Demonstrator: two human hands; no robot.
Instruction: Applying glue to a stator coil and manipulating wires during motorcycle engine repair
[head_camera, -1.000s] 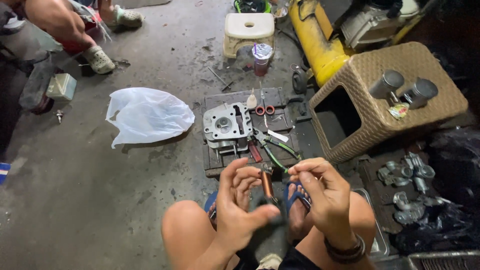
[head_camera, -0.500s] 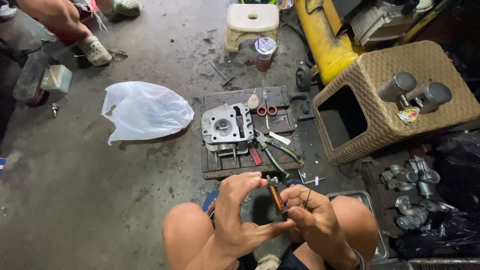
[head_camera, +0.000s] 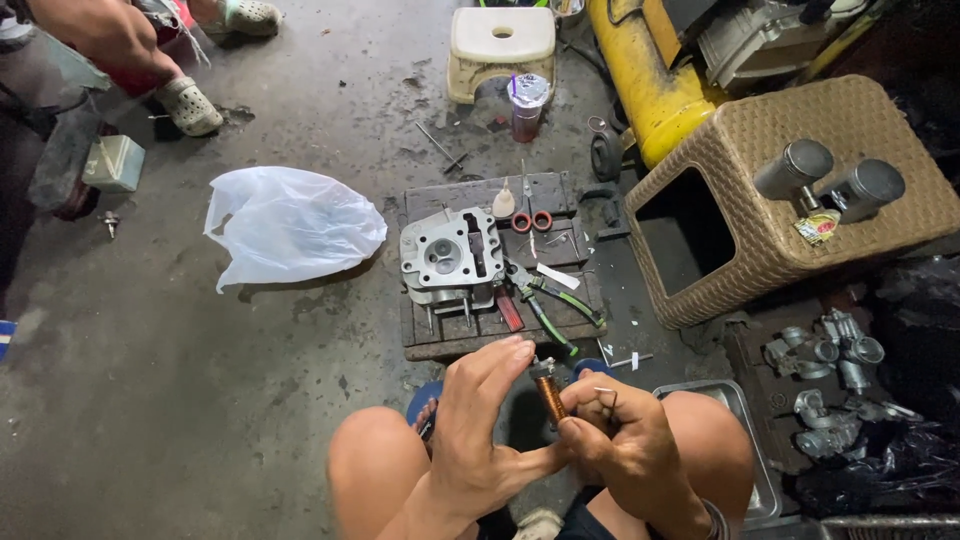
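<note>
Right now we hold a small copper-wound coil (head_camera: 549, 396) between both hands, above our knees and just short of the wooden board (head_camera: 580, 300) on the floor. Our right hand (head_camera: 625, 445) is clenched on the coil's lower end, thumb and fingers pinching it, with what looks like a thin wire strand arching over the knuckles. Our left hand (head_camera: 480, 430) is not closed on anything we can see: its fingertips curl over the coil's top end, touching or nearly touching the small metal fitting there; which of the 2 we cannot tell.

To work well here, we judge the pinch should sit on the coil's ends, not the copper winding, since fine wire scuffs and snags easily. Keeping the piece steady over the lap seems wise, because anything small that drops would vanish on the stained concrete floor (head_camera: 200, 400).

On the board lie a grey cylinder head (head_camera: 450, 255), green-handled pliers (head_camera: 555, 300) and red-handled scissors (head_camera: 530, 215), all near at hand. A white plastic bag (head_camera: 290, 225) lies well apart to the left, a wicker stool (head_camera: 800, 240) with 2 metal cylinders (head_camera: 830, 180) stands to the right.
</note>
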